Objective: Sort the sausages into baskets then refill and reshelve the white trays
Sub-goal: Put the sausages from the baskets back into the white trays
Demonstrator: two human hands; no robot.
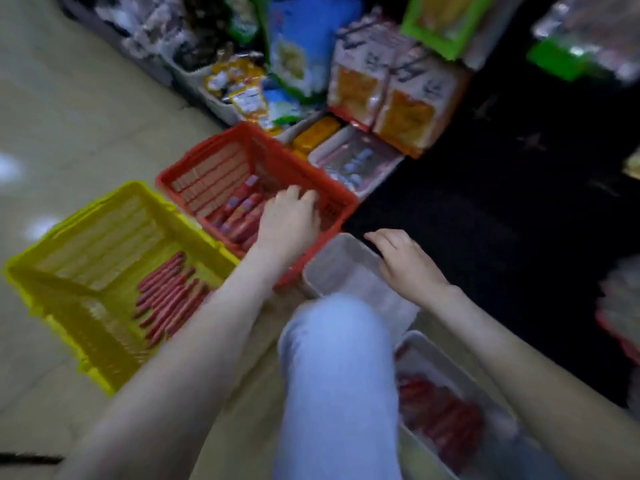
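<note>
Head view, blurred: left hand [291, 216] reaches into the red basket [194, 174], fingers bent down onto wrapped sausages [239, 209]; whether it grasps one I cannot tell. Just right of the red basket sits an empty white tray [343, 268], with the right hand [408, 261] lying relaxed on its far rim. Left of the red basket, a yellow basket [86, 244] holds thin sausages [166, 296]. Refilling seems to be in hand; the next move calls for lifting sausages across into the tray.

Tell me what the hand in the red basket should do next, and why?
Probably grab a few sausages and bring them to the white tray. The left hand is over them in the red basket, and the right hand rests on that tray, which looks empty.
</note>
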